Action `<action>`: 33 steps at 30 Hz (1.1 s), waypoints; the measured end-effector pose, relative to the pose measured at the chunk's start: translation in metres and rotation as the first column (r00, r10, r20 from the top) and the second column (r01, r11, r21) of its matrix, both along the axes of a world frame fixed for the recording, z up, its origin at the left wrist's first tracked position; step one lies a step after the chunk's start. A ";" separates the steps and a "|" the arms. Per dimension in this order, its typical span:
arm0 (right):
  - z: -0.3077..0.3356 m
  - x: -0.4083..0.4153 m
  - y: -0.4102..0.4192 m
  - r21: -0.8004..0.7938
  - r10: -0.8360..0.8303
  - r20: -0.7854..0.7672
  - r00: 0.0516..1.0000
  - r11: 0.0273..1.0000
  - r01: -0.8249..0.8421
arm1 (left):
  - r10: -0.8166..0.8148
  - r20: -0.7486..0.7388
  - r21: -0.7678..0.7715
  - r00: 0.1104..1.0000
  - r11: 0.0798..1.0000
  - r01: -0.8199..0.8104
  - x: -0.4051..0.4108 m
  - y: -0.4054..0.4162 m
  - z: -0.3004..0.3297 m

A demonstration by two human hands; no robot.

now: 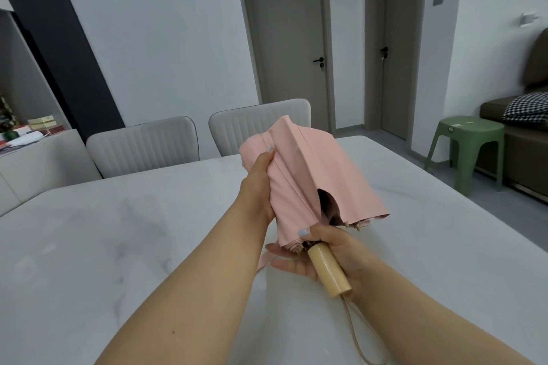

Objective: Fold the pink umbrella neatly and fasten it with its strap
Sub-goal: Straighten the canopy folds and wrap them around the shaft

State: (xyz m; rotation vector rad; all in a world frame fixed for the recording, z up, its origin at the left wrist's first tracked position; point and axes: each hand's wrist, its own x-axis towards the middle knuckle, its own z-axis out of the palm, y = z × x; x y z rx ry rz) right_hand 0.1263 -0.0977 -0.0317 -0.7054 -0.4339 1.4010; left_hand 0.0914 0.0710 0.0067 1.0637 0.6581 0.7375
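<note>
The pink umbrella (314,175) is collapsed and held above the white table (118,246), canopy pointing away from me. Its loose panels flare out on the right, with a dark gap showing the lining. My left hand (261,187) grips the canopy's left side, thumb on top of the fabric. My right hand (323,255) holds the pale wooden handle (329,271) from beneath, thumb pressing the canopy's rim near the rib tips. A pink strap (265,261) hangs below my right fingers. A beige wrist loop (360,335) dangles from the handle's end.
Two grey chairs (142,145) stand at the table's far edge. A green stool (468,145) and a dark sofa (522,139) are to the right. A low cabinet with clutter (29,133) sits at the left. Two closed doors are behind.
</note>
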 end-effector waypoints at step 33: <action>0.004 0.013 -0.003 0.049 -0.238 0.339 0.910 0.971 0.236 | 0.551 -0.091 0.804 0.830 0.532 -0.265 -0.023 -0.003 0.093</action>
